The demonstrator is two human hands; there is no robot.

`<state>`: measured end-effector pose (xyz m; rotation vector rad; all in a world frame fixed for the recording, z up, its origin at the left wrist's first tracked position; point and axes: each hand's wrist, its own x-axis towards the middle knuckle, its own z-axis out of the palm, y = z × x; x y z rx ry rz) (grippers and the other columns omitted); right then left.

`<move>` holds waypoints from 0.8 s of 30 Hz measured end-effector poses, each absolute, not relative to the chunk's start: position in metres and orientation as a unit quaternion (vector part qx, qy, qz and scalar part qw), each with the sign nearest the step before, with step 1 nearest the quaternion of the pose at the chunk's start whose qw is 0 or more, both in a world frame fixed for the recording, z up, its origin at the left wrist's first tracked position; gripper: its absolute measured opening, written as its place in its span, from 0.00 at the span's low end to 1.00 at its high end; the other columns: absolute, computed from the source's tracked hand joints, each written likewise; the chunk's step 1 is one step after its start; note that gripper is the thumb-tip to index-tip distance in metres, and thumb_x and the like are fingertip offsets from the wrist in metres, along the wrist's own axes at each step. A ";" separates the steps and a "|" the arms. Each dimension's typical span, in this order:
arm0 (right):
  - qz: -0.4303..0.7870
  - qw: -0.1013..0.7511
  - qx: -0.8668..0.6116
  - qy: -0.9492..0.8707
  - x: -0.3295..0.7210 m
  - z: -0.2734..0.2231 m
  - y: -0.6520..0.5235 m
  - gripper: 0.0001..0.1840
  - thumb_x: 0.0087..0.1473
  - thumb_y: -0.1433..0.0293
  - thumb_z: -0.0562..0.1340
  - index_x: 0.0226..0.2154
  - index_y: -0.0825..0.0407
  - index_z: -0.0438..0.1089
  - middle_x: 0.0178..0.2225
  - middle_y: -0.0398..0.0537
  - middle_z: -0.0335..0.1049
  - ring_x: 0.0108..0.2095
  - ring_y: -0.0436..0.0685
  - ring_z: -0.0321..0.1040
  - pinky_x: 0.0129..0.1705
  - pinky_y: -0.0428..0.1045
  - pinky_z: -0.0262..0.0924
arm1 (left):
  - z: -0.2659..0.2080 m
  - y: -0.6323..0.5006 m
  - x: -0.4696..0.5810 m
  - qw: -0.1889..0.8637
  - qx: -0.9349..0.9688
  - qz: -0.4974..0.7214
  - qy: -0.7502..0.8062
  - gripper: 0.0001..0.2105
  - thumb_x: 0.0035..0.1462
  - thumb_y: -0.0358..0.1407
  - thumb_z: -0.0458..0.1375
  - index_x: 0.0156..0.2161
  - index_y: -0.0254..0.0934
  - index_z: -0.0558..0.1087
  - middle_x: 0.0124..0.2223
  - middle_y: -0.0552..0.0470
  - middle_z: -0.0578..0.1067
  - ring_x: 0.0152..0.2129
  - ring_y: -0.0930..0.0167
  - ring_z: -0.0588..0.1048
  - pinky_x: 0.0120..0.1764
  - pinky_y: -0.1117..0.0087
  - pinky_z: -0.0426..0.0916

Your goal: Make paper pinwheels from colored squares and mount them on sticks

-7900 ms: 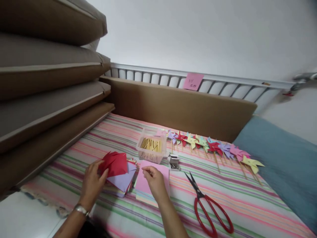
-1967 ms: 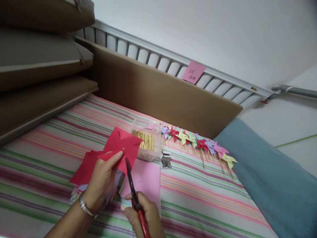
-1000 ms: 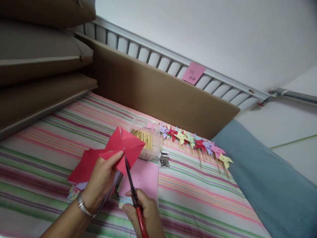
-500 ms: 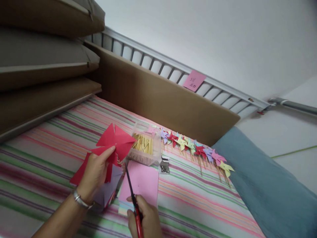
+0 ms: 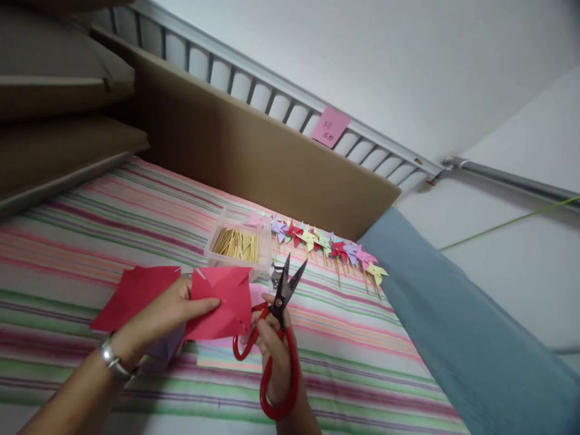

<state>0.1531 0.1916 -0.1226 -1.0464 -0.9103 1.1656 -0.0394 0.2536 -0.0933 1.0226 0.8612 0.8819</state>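
Between thumb and fingers, my left hand (image 5: 181, 308) grips a square of red paper (image 5: 234, 283) that has slits running in from its corners. My right hand (image 5: 275, 347) has its fingers through the red handles of a pair of scissors (image 5: 293, 382). Their dark blades stand apart and point up and away from me, just right of the red square. Under my left wrist lies a pile of cut sheets, another red sheet (image 5: 136, 296) above a purple one (image 5: 165, 349). A stack of pastel paper (image 5: 226, 357) is partly hidden behind the square and my right hand.
Beyond my hands is a clear plastic box (image 5: 265, 249) of wooden sticks (image 5: 240, 244). A small container of metal pieces (image 5: 276, 275) sits beside it. Several paper pinwheels on sticks (image 5: 338, 251) lie in a row. A brown board (image 5: 254, 148) and stacked brown cushions (image 5: 67, 145) border the striped cloth (image 5: 344, 356).
The red paper has turned and moved down, now showing as a flatter square. The scissors have swung up beside it, blades now spread. The view has shifted to the right.
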 end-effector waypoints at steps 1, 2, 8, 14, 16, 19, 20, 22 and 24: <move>0.492 0.616 -0.467 -0.400 0.152 -0.121 0.190 0.24 0.49 0.64 0.66 0.49 0.50 0.64 0.27 0.39 0.63 0.25 0.50 0.65 0.30 0.47 0.63 | -0.096 0.252 -0.035 0.704 0.467 0.382 0.375 0.08 0.43 0.39 0.67 0.27 0.35 0.80 0.27 0.44 0.80 0.22 0.65 0.76 0.26 0.69 0.69; 0.477 0.614 -0.481 -0.404 0.150 -0.119 0.188 0.24 0.47 0.68 0.66 0.48 0.51 0.65 0.26 0.37 0.61 0.25 0.48 0.62 0.30 0.46 0.61 | -0.098 0.251 -0.032 0.710 0.471 0.374 0.366 0.09 0.44 0.38 0.67 0.30 0.35 0.80 0.29 0.43 0.80 0.23 0.64 0.76 0.27 0.68 0.69; 0.462 0.634 -0.489 -0.382 0.146 -0.119 0.192 0.24 0.46 0.69 0.64 0.48 0.51 0.64 0.26 0.37 0.61 0.25 0.49 0.61 0.31 0.46 0.60 | -0.102 0.241 -0.016 0.761 0.387 0.393 0.341 0.07 0.46 0.38 0.67 0.28 0.36 0.80 0.25 0.48 0.79 0.21 0.68 0.75 0.27 0.72 0.69; 0.389 0.666 -0.509 -0.382 0.146 -0.119 0.193 0.23 0.52 0.69 0.62 0.52 0.49 0.60 0.30 0.39 0.63 0.26 0.48 0.62 0.30 0.46 0.62 | -0.104 0.230 0.009 0.781 0.315 0.437 0.317 0.10 0.44 0.37 0.69 0.35 0.39 0.80 0.36 0.47 0.82 0.34 0.64 0.78 0.41 0.68 0.70; 0.377 0.652 -0.525 -0.396 0.145 -0.119 0.192 0.24 0.53 0.68 0.61 0.53 0.48 0.59 0.31 0.40 0.63 0.23 0.48 0.60 0.27 0.46 0.62 | -0.107 0.228 0.016 0.769 0.315 0.445 0.335 0.11 0.44 0.37 0.68 0.36 0.38 0.80 0.37 0.46 0.82 0.34 0.64 0.78 0.42 0.68 0.69; 0.367 0.633 -0.545 -0.410 0.144 -0.122 0.193 0.24 0.52 0.68 0.61 0.52 0.49 0.59 0.31 0.40 0.62 0.23 0.48 0.60 0.25 0.46 0.62 | -0.110 0.230 0.018 0.750 0.312 0.456 0.363 0.11 0.45 0.38 0.68 0.35 0.36 0.80 0.35 0.45 0.82 0.32 0.64 0.78 0.40 0.68 0.70; 0.367 0.629 -0.547 -0.412 0.144 -0.124 0.194 0.24 0.51 0.68 0.61 0.51 0.49 0.60 0.31 0.40 0.62 0.24 0.48 0.61 0.26 0.45 0.62 | -0.111 0.232 0.016 0.745 0.310 0.460 0.370 0.10 0.45 0.38 0.68 0.34 0.35 0.80 0.34 0.45 0.82 0.31 0.65 0.78 0.39 0.68 0.70; 0.381 0.621 -0.547 -0.413 0.143 -0.127 0.194 0.22 0.50 0.68 0.61 0.49 0.49 0.62 0.30 0.40 0.61 0.24 0.48 0.61 0.26 0.45 0.61 | -0.111 0.238 0.009 0.736 0.307 0.471 0.377 0.09 0.44 0.37 0.68 0.31 0.35 0.80 0.31 0.46 0.81 0.28 0.66 0.77 0.35 0.70 0.70; 0.410 0.607 -0.539 -0.415 0.141 -0.127 0.192 0.20 0.49 0.68 0.62 0.47 0.50 0.63 0.28 0.39 0.60 0.24 0.48 0.60 0.24 0.44 0.59 | -0.110 0.246 -0.002 0.725 0.298 0.489 0.383 0.08 0.43 0.36 0.69 0.30 0.35 0.79 0.30 0.47 0.81 0.26 0.68 0.77 0.31 0.72 0.70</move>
